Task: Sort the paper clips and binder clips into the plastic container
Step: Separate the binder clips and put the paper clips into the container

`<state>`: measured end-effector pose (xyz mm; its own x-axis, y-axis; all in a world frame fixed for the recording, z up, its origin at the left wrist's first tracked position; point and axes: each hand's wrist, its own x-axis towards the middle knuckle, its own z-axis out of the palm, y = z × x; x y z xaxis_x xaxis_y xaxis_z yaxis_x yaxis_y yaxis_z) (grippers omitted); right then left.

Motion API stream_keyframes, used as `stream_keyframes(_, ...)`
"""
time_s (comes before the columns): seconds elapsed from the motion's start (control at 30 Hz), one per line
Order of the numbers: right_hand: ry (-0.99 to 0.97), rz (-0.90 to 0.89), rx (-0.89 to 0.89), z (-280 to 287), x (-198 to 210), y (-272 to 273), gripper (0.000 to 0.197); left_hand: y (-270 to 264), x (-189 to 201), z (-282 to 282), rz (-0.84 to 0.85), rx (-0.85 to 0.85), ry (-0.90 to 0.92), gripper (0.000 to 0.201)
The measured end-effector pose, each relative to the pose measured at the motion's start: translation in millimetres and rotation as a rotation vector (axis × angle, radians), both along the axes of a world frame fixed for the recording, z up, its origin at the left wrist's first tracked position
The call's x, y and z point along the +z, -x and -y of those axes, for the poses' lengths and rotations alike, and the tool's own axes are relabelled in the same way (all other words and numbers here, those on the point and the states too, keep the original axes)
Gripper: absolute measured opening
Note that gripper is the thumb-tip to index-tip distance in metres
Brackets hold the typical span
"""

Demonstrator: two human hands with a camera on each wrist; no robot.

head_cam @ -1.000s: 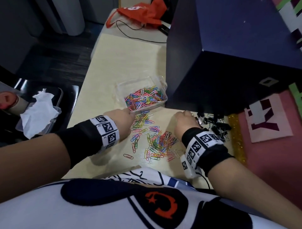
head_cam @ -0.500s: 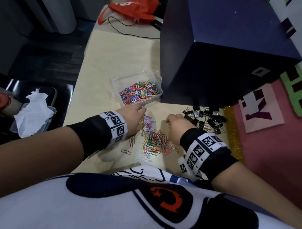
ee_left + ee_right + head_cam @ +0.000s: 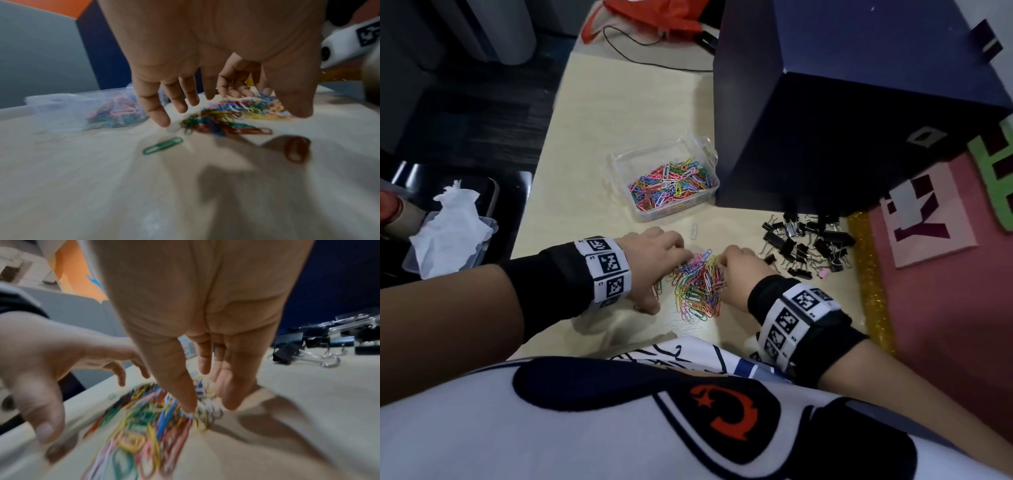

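Pale desk [image 3: 619, 113], head view: plastic container [image 3: 619, 164] of paper clips mid-desk; loose paper clips [image 3: 698, 284] near the front edge between left hand [image 3: 654, 260] and right hand [image 3: 739, 274]; binder clips [image 3: 804, 243] rightward. Left wrist: fingers [image 3: 156, 105] spread, relaxed, holding nothing. Right wrist: fingers [image 3: 180, 379] straight, tips touching the clips.

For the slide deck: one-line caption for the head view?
Left hand and right hand flank the colourful paper clip pile near the clear plastic container.
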<state>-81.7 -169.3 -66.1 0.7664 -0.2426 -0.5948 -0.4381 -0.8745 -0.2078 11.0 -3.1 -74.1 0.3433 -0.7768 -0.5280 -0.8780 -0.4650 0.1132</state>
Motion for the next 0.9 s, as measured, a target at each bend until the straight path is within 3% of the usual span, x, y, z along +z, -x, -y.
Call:
stream_keyframes(0.13,0.244,-0.164,0.127,16,20,-2,0.044,-10,4,-9,0.057,0.184,-0.066,0.101)
stream_keyframes(0.23,0.291,-0.248,0.215,15,18,1,0.042,-11,3,-13,0.068,0.278,-0.144,0.090)
stream_keyframes(0.43,0.062,-0.083,0.086,-2,-6,-8,0.037,12,-7,-4,-0.105,0.258,-0.058,0.093)
stream_keyframes(0.57,0.027,0.072,0.052,8,-3,-22,0.035,8,-2,-4,-0.047,0.234,-0.094,0.102)
stream_keyframes(0.63,0.005,0.189,0.119,11,-1,-26,0.049,8,-1,-8,0.024,0.200,-0.181,0.106)
stream_keyframes(0.7,-0.066,0.148,0.268,8,-2,-25,0.086,11,-2,-11,0.068,0.183,-0.209,0.103)
stream_keyframes(0.77,-0.047,0.069,0.446,2,-4,-20,0.109,11,-4,-10,0.063,0.187,-0.166,0.094)
stream_keyframes(0.83,0.038,0.079,0.557,-3,-9,-11,0.107,8,-5,-7,0.012,0.215,-0.107,0.081)
stream_keyframes(0.9,0.043,0.134,0.538,-5,-13,-6,0.087,3,-6,-2,-0.031,0.233,-0.075,0.063)
